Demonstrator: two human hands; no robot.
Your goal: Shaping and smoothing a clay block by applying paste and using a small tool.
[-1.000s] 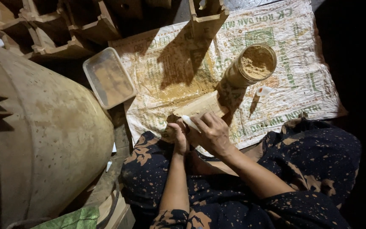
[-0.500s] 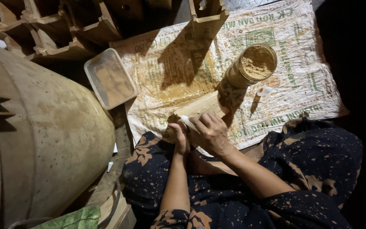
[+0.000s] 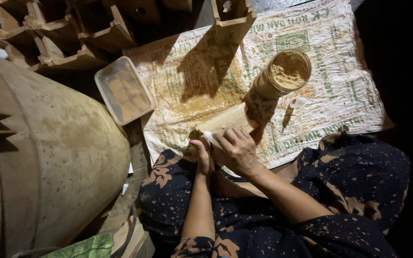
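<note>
Head view: the person sits on the floor, legs in dark flower-print cloth, both hands meeting over a pale wooden block (image 3: 225, 125) that lies on a printed sack (image 3: 340, 91) spread on the floor. The block's long axis runs from near left to far right, its far end pointing at a jar (image 3: 283, 74) of tan powder that stands just past it; its near end is hidden under the hands. The left hand (image 3: 201, 149) reaches straight out from the lap, fingers curled around the block's near left end, gripping it. The right hand (image 3: 237, 149) comes in from the right with the wrist bent, fingers closed around a small white thing (image 3: 211, 139), held against the block; most of that thing is covered, so what it is cannot be made out.

A small white cap (image 3: 298, 102) lies on the sack right of the jar. A clear tray (image 3: 124, 90) dusted with powder sits at the sack's left edge. A large drum (image 3: 48, 148) fills the left side, cut off by the frame. Wooden moulds (image 3: 72, 33) are stacked far left, partly in shadow, and another wooden piece (image 3: 233, 19) stands at the far edge, its top cut off. The right edge is too dark to read.
</note>
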